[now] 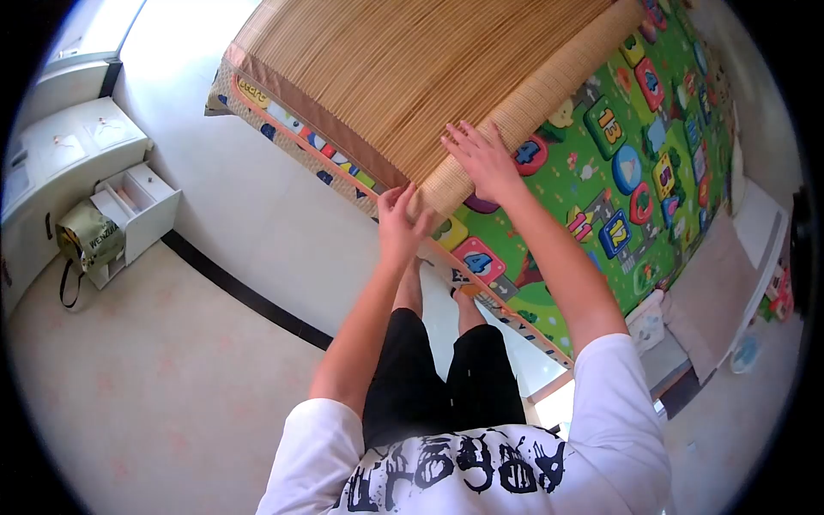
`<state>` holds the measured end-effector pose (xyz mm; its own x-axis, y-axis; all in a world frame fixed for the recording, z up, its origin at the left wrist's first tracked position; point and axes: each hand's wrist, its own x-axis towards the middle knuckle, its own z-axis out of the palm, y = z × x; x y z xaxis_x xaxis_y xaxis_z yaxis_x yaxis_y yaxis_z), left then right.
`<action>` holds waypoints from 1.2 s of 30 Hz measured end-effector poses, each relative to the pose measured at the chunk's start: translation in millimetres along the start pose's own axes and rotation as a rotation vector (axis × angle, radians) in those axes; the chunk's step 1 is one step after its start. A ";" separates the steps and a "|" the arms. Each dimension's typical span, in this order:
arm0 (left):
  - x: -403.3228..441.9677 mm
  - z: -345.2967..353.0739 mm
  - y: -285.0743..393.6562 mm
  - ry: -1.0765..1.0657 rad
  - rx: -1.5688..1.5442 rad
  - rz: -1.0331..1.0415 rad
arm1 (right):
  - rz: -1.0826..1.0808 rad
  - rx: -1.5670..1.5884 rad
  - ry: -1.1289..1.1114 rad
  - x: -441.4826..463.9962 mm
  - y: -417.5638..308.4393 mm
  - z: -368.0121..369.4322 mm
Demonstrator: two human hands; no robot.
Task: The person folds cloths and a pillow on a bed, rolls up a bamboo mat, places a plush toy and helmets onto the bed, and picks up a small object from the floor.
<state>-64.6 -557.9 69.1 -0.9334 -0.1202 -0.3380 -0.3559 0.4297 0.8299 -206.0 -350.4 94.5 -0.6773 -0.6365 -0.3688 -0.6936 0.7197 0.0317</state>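
A brown bamboo mat (360,77) lies partly rolled up, its pale roll (558,86) running slantwise from the near edge to the far right. At the near end of the roll, my left hand (402,225) has its fingers curled around the rolled edge. My right hand (485,165) rests on top of the roll, a little further along, with fingers spread and nothing in its grasp. Beneath the mat is a green play mat (592,163) printed with coloured number tiles and pictures.
White cabinets (77,154) stand at the left, with an open drawer (142,193) and a printed bag (90,236) beside it. A grey-beige cloth-like pad (708,287) lies at the right. A dark strip (249,292) crosses the pale floor (172,369).
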 end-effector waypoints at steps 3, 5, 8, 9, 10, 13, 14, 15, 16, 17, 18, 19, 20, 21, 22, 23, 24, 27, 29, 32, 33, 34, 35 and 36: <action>-11.5 -3.1 34.8 -0.054 0.296 0.141 | -0.052 0.051 -0.142 23.7 5.2 -32.6; -9.6 3.3 40.7 -0.007 0.416 0.119 | -0.093 0.126 -0.148 37.4 9.6 -35.4; 6.9 11.3 49.6 0.021 0.519 0.059 | -0.172 0.233 -0.124 43.7 23.8 -37.8; 15.2 15.6 46.0 0.007 0.548 0.033 | -0.199 0.226 -0.117 40.4 32.3 -46.0; 20.1 17.1 45.0 -0.010 0.578 0.008 | -0.223 0.221 -0.111 34.6 40.2 -46.9; 23.1 15.0 51.3 -0.068 0.597 -0.050 | -0.050 0.228 0.221 6.0 74.9 -4.7; 23.6 13.6 54.2 -0.064 0.591 -0.058 | -0.047 0.210 0.239 7.5 79.5 1.8; 22.4 13.5 55.7 -0.064 0.587 -0.065 | -0.042 0.193 0.258 10.2 80.9 -4.3; 19.4 13.9 56.9 -0.067 0.584 -0.073 | -0.034 0.180 0.274 10.3 80.6 -6.7; 19.9 14.5 58.3 -0.070 0.597 -0.083 | -0.024 0.182 0.282 11.5 80.4 -9.3; 20.7 15.2 59.5 -0.070 0.608 -0.094 | -0.015 0.182 0.290 12.4 81.0 -8.5; 18.3 15.1 61.1 -0.071 0.620 -0.108 | -0.010 0.185 0.296 9.8 80.0 -8.2; 15.7 14.8 63.7 -0.073 0.618 -0.083 | -0.010 0.204 0.300 5.7 79.8 -9.2; 12.9 17.4 66.7 -0.102 0.616 -0.088 | -0.008 0.222 0.307 1.7 81.7 -7.5; 8.2 20.4 70.1 -0.131 0.614 -0.093 | -0.007 0.240 0.313 -3.6 83.8 -5.6; 1.3 24.3 73.5 -0.163 0.611 -0.100 | -0.003 0.229 0.280 -11.5 85.5 -3.3; -7.0 32.2 74.4 -0.168 0.584 -0.088 | 0.002 0.216 0.245 -21.3 88.2 -0.5; -37.8 67.6 82.2 -0.215 0.512 -0.070 | -0.011 0.145 0.105 -61.8 99.1 8.5; -64.6 97.6 88.8 -0.278 0.482 -0.094 | -0.020 0.113 0.033 -98.2 105.3 18.8; -112.1 148.3 81.5 -0.356 0.459 -0.097 | -0.023 0.114 -0.019 -159.5 109.4 43.1; -127.7 162.6 84.6 -0.377 0.463 -0.105 | -0.023 0.120 -0.032 -179.7 109.8 51.0; -141.8 176.2 91.1 -0.407 0.462 -0.152 | -0.022 0.129 -0.047 -199.9 110.1 58.1; -154.3 187.1 96.2 -0.426 0.453 -0.156 | -0.013 0.146 -0.044 -219.7 109.6 64.9; -167.5 198.8 97.1 -0.443 0.446 -0.160 | -0.004 0.163 -0.039 -239.2 108.8 70.6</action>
<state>66.2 -318.1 118.0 -0.7292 0.1257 -0.6727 -0.3471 0.7792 0.5219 -102.1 -100.3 120.6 -0.6624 -0.6307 -0.4044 -0.6451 0.7546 -0.1202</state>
